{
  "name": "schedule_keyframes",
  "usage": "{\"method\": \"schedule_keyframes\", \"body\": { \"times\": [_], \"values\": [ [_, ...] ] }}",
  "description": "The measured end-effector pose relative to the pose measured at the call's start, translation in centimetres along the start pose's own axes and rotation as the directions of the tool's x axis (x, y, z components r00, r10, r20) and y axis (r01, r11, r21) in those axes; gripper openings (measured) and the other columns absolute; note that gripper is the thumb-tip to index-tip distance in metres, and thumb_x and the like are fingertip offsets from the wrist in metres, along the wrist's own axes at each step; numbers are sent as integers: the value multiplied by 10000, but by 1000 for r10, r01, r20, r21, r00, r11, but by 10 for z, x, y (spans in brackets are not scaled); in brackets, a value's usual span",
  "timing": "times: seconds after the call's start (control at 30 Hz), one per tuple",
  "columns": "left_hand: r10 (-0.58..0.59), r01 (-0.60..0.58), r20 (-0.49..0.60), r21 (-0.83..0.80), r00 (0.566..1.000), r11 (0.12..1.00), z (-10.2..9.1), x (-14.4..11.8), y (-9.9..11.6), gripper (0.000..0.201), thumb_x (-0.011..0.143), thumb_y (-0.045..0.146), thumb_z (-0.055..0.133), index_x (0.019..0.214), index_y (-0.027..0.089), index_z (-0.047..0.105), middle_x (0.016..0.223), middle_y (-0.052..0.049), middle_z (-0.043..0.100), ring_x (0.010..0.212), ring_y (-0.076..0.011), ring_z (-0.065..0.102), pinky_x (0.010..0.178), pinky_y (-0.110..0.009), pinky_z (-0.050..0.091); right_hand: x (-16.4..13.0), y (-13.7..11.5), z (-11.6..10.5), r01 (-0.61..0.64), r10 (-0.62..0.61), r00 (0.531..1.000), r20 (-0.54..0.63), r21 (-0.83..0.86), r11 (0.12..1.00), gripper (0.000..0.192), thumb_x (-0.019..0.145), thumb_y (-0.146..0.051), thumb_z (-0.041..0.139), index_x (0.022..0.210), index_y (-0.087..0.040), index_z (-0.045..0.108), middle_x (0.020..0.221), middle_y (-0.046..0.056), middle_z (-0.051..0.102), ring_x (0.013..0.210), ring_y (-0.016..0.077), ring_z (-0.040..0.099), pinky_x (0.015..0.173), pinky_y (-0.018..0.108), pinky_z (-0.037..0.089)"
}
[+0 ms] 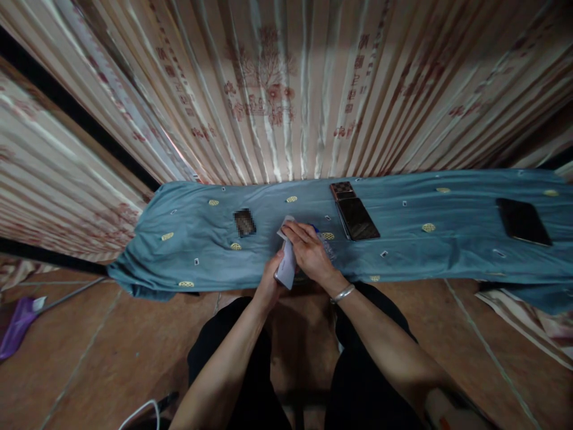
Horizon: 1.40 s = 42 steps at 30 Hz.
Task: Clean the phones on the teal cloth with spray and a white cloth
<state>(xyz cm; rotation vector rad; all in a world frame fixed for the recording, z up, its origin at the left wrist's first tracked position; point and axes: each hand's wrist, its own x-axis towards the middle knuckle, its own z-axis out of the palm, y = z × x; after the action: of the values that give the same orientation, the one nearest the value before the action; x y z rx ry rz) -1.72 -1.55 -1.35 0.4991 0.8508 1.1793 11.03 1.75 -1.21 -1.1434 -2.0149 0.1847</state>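
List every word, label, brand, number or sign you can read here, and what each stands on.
No text can be read with certainty.
Curtain: columns of character-like marks, too blurred to read.
Pale phone-like object in the left hand: faint mark, too small to read.
Purple object at the left edge: white patch, perhaps a label, nothing legible.
Small dark object on the blue cloth: pixelated, nothing legible.
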Motion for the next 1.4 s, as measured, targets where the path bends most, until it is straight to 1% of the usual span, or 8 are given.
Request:
{"method": "schedule_keyframes", "body": {
  "times": [0.13, 0.33, 0.63, 0.83, 0.93, 1.1, 1.27, 1.4],
  "values": [
    [-58, 60, -61, 30, 996, 998, 2, -4, 6, 263, 718, 322, 673, 880, 116, 690, 659, -19, 659, 660, -161, 644, 675, -280, 548, 4, 4, 2, -28, 28, 1000, -12, 11, 1000, 443, 970, -160, 360, 1369, -183, 553, 1390, 102, 570, 1285, 256, 472, 1115, 465, 411],
    [-92, 93, -79, 7, 993, 996, 4, -9, 12, 255, 715, 297, 653, 878, 104, 685, 642, -31, 672, 612, -172, 660, 663, -303, 572, 5, 9, 8, -58, 60, 997, -47, 51, 997, 493, 961, -171, 337, 1438, -177, 461, 1433, 111, 521, 1329, 256, 445, 1119, 497, 387],
    [-98, 94, -41, -103, 994, 990, 7, -15, 26, 288, 711, 255, 572, 925, 95, 681, 844, -113, 749, 951, -290, 704, 861, -431, 565, 3, 24, 18, -201, 211, 971, -112, 93, 975, 449, 957, -228, 356, 1367, -183, 534, 1316, 123, 615, 1219, 256, 551, 1067, 470, 447],
    [-148, 133, -39, -258, 988, 957, 7, -15, 28, 170, 723, 219, 556, 806, 134, 677, 795, -74, 752, 999, -283, 688, 970, -497, 509, 6, 29, 26, -319, 354, 923, -152, 217, 923, 402, 929, -251, 401, 1267, -226, 618, 1245, 77, 678, 1161, 231, 618, 1038, 443, 476],
    [-174, 153, -42, -297, 984, 942, 6, -13, 28, 185, 715, 199, 551, 823, 131, 685, 789, -63, 754, 935, -262, 698, 990, -506, 492, 8, 30, 29, -394, 437, 891, -121, 272, 878, 395, 924, -265, 413, 1241, -211, 641, 1205, 87, 703, 1111, 235, 657, 993, 422, 510],
    [-165, 143, -58, -276, 985, 951, 1, -9, 30, 186, 703, 200, 534, 758, 110, 687, 681, -49, 727, 667, -193, 677, 912, -448, 537, 10, 24, 33, -452, 487, 867, -103, 247, 857, 411, 907, -245, 434, 1265, -170, 621, 1249, 112, 680, 1129, 251, 654, 990, 420, 509],
    [-153, 124, -90, -267, 984, 956, -4, -7, 33, 109, 674, 189, 567, 624, 128, 642, 548, -30, 672, 503, -154, 607, 748, -347, 569, 6, 11, 32, -442, 460, 885, -75, 178, 879, 450, 931, -240, 408, 1354, -147, 533, 1316, 126, 634, 1179, 246, 624, 1019, 409, 492],
    [-139, 105, -106, -277, 985, 955, -8, -5, 35, 105, 673, 179, 571, 599, 129, 626, 523, -25, 657, 476, -140, 586, 619, -276, 538, 2, 5, 30, -406, 415, 907, -69, 120, 906, 463, 941, -237, 386, 1377, -130, 501, 1317, 143, 629, 1191, 259, 614, 1022, 419, 492]
  ]
}}
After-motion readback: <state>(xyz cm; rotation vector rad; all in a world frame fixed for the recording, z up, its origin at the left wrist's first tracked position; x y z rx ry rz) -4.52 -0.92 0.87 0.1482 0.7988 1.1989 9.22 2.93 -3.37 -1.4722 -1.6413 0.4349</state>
